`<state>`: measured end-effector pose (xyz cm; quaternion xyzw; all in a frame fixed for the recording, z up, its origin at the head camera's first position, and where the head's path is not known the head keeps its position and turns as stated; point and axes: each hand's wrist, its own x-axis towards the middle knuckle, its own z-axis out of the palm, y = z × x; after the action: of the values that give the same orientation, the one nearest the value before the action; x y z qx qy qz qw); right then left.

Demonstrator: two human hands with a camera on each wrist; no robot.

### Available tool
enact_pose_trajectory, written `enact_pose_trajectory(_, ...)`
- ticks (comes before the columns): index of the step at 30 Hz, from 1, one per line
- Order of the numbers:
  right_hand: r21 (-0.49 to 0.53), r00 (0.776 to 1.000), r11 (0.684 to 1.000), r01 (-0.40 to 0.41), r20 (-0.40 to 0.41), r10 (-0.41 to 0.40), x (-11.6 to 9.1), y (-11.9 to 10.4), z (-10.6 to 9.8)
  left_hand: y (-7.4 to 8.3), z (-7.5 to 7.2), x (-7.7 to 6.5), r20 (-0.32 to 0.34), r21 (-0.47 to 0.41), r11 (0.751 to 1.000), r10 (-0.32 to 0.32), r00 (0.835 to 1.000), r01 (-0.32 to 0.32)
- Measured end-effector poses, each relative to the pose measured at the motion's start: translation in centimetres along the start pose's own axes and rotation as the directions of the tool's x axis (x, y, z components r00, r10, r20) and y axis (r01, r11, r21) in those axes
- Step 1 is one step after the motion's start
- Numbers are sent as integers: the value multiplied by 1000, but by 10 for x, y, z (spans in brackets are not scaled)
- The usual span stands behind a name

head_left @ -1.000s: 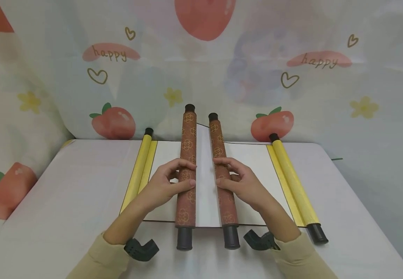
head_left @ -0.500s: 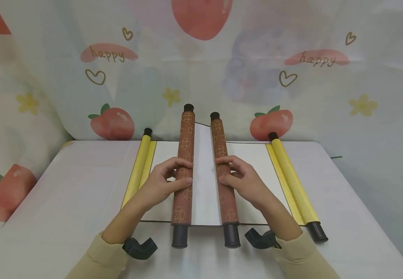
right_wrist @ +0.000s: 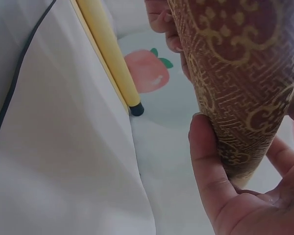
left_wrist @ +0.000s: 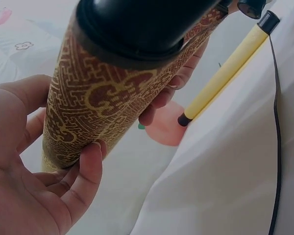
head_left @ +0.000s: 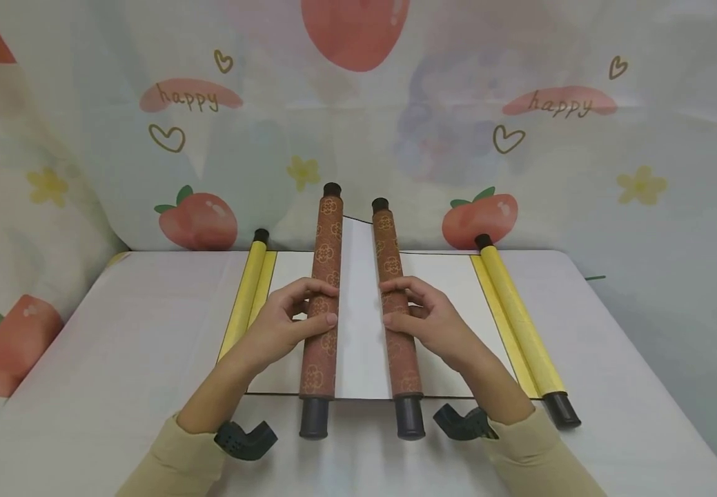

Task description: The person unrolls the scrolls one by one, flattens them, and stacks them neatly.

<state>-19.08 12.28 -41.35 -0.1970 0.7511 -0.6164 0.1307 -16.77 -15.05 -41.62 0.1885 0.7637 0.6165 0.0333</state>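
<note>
"What's round the person at that worktop [head_left: 147, 331]?"

"Printed cloth [head_left: 358, 124] behind: fruit, flowers, hearts, 'happy' x2. 2 cuffs, each w/ a curved black gadget by it: L gadget [head_left: 246, 440], R gadget [head_left: 465, 422]."

"Anything in the way?"

"L forearm [head_left: 215, 393] hides the near end of the L yellow roller [head_left: 247, 293]. R yellow roller [head_left: 519, 314] shows end to end. And the L brown roller [head_left: 327, 248] & R brown roller [head_left: 389, 248] block part of the white sheet [head_left: 457, 283] btwn the yellows."

"So how many rollers, tot.?"

"4: 2 yellow lying on the worktop, 2 brown in hand. Black caps: 4 on the browns, 3 showing on the yellows in the head view."

"And the fingers?"

"L hand [head_left: 286, 316]: fingers curled round the L brown roller, thumb across it. R hand [head_left: 429, 321]: ditto, on the R brown roller."

"Where are the browns, exactly?"

"Mid. of the worktop, side by side but apart, w/ a white strip [head_left: 361, 310] spanning the gap. Its far edge shows higher than the sheet's. Can't tell if strip & sheet are 1 pc."
</note>
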Motion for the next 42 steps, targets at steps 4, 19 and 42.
enact_pose_trajectory(4, -30, 1000, 1000, 9, -8, -9, 0, -1, -1, -1, -2, 0, -3, 1, 1000, -3, 1000, 3)
enact_pose_trajectory(19, -4, 999, 999, -36, -15, 36, 1, 2, -3, 1, -4, 1, -9, -12, 1000, 12, 1000, -12)
enact_pose_trajectory(42, -15, 997, 997, -71, -31, 71, 1, -2, -5, 6, -11, -1, -17, 18, 1000, 15, 1000, -14)
